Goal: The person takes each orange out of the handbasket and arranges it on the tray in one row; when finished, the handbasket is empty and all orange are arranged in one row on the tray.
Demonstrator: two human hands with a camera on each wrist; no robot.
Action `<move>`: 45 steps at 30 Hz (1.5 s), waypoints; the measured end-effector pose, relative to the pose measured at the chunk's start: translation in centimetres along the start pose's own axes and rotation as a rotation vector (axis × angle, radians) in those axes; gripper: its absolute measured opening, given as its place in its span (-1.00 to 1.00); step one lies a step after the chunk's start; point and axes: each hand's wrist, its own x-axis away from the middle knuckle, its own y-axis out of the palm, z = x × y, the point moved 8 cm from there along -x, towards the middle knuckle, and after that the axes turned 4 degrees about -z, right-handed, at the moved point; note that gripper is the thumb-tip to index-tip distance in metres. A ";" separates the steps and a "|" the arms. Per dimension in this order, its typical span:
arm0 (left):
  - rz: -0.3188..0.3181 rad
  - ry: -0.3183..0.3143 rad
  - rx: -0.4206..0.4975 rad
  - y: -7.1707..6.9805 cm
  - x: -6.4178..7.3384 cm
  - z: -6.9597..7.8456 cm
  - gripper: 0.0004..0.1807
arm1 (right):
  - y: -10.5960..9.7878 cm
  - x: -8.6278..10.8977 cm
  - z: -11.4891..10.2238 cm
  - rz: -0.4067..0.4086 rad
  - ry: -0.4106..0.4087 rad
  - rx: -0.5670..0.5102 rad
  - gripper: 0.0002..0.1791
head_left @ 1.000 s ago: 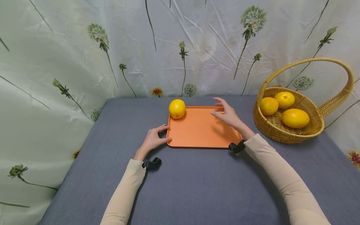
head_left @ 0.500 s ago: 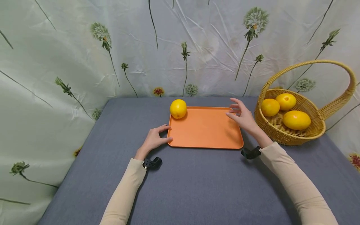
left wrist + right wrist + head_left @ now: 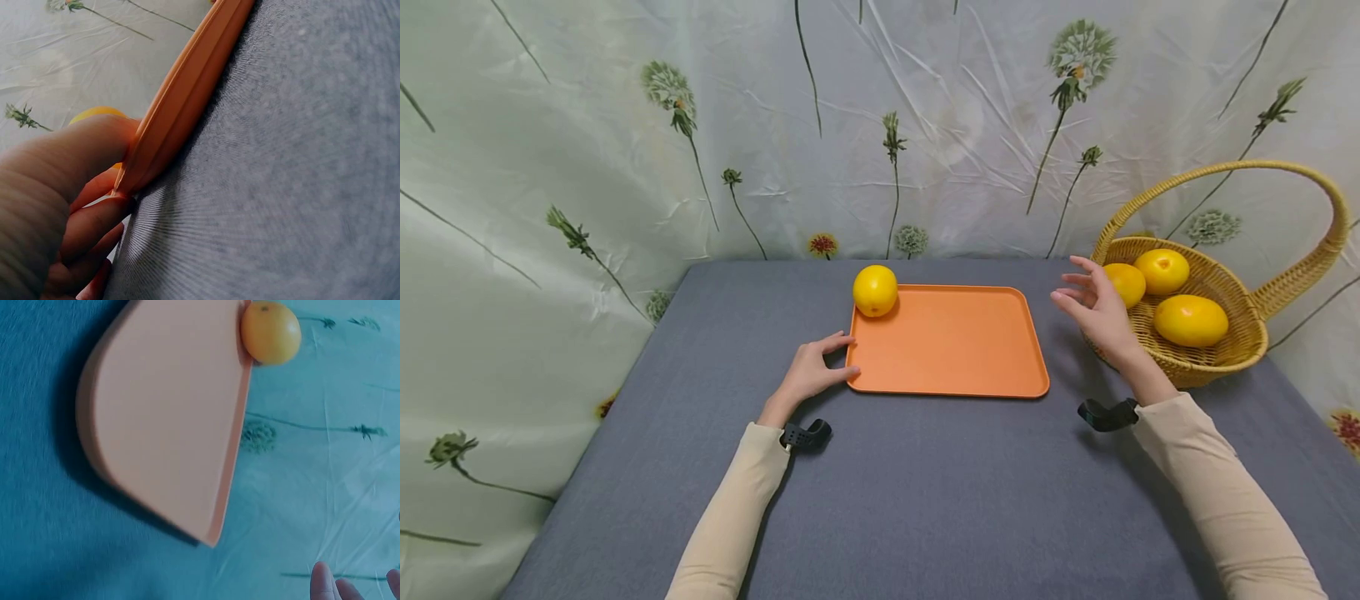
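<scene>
My left hand (image 3: 811, 370) is at the left side of an orange rectangular tray (image 3: 955, 342), gripping its rim near the front left corner. Thumb (image 3: 112, 134) and fingers meet that rim in the left wrist view. A round yellow fruit (image 3: 876, 291), like an orange, sits in the tray's back left corner. My right hand (image 3: 1103, 310) is raised, holding nothing, its fingers loosely bent. It hovers between the tray and a wicker basket (image 3: 1206, 372), in front of the basket's left side. Only some fingertips (image 3: 322, 578) of it show in the right wrist view.
Inside the basket lie two round yellow fruits (image 3: 1162, 271) and an oblong one (image 3: 1191, 320); my right hand partly covers the left round one. A tall arched handle (image 3: 1232, 165) rises over the basket. A flower-printed curtain (image 3: 820, 125) stands behind the grey tabletop (image 3: 925, 500).
My right hand has moved right, from above the tray to beside the basket, still holding nothing. The left hand, tray and fruit have stayed in place.
</scene>
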 end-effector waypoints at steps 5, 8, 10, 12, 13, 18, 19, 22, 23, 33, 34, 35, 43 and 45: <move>0.002 0.000 -0.006 -0.1 0.0 -0.1 -0.36 | -1.6 0.3 0.4 0.029 0.024 -0.023 -0.32; 0.004 -0.001 -0.005 0.0 0.0 -0.1 -0.36 | -2.6 0.6 0.7 0.043 0.051 0.002 -0.32; 0.001 -0.002 -0.005 0.0 0.0 -0.1 -0.36 | -3.2 0.8 0.9 0.054 0.062 0.020 -0.31; -0.003 -0.008 0.000 0.1 0.0 -0.1 -0.37 | -4.0 1.0 1.2 0.067 0.065 0.035 -0.31; -0.003 -0.011 -0.001 0.1 0.0 -0.2 -0.37 | -4.3 1.1 1.3 0.072 0.066 0.040 -0.31; 0.001 -0.008 -0.008 0.0 0.0 -0.2 -0.37 | -5.8 1.1 1.9 0.087 0.084 0.038 -0.31; 0.002 -0.010 -0.006 0.0 0.0 -0.2 -0.37 | -6.1 1.0 2.0 0.090 0.093 0.045 -0.31; 0.001 -0.004 -0.008 0.0 0.0 -0.2 -0.37 | -6.9 0.7 2.7 0.100 0.129 0.073 -0.29; 0.000 -0.005 -0.007 0.0 0.0 -0.2 -0.37 | -7.1 0.6 3.0 0.103 0.150 0.083 -0.28; -0.008 -0.006 0.001 0.1 0.0 -0.2 -0.36 | -8.4 -0.3 5.2 0.122 0.320 0.154 -0.18; -0.006 -0.009 0.000 0.1 0.0 -0.2 -0.36 | -8.5 -0.4 5.3 0.120 0.332 0.155 -0.17; -0.006 -0.013 0.000 0.1 0.0 -0.3 -0.36 | -8.5 -0.5 5.5 0.116 0.345 0.160 -0.16; -0.011 -0.031 -0.007 0.2 -0.1 -0.5 -0.35 | -8.4 -1.2 6.7 0.080 0.409 0.190 -0.13; -0.014 -0.035 -0.004 0.2 -0.1 -0.5 -0.35 | -8.4 -1.4 6.9 0.079 0.413 0.186 -0.13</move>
